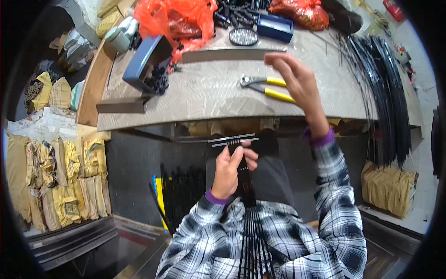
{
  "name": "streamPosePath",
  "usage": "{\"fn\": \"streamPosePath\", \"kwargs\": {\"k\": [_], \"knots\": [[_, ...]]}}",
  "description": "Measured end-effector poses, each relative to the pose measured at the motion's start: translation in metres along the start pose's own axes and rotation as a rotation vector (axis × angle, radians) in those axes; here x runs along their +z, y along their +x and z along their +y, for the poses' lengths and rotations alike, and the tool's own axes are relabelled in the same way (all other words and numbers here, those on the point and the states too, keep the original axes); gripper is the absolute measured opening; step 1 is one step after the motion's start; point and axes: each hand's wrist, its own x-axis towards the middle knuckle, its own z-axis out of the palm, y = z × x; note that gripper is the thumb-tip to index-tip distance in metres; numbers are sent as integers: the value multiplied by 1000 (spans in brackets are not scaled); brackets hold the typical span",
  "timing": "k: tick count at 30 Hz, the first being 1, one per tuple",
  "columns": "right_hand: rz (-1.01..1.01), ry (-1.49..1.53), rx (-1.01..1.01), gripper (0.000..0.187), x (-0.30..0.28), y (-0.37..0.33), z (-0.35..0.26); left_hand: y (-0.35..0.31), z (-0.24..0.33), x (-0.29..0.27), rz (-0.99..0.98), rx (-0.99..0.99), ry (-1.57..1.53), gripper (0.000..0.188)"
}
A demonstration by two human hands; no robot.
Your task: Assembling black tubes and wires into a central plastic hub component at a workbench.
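My left hand is closed around a bundle of thin black strips, in front of my lap. The strips fan out below the hand, down over my shirt. Across the top of the bundle lie two thin silvery rods, sticking out on both sides. My right hand is raised over the table's right half, its fingers stretched forward and slightly bent, with nothing visible in them. Just left of that wrist, end-cutting pliers with yellow handles lie on the table; the hand seems apart from them.
On the table are a tilted blue box spilling small black parts, a metal bar, an oval dish, a dark blue box and red bags. Long black strips hang over the right edge.
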Motion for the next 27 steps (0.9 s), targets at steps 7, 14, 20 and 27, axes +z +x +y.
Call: {"fn": "streamPosePath", "kwargs": {"k": [7,14,20,27], "knots": [[-128,-805,-41,22,2,178,103,7,-1,3,107,33,11,20],[-213,-1359,-153,20,40,225,138,18,1,-11,135,42,-31,21],[-446,-1316,-167,21,28,235,138,20,2,-13,102,22,-44,21],[-303,-394,-201,27,85,221,77,19,1,-17,88,2,-83,21]]}}
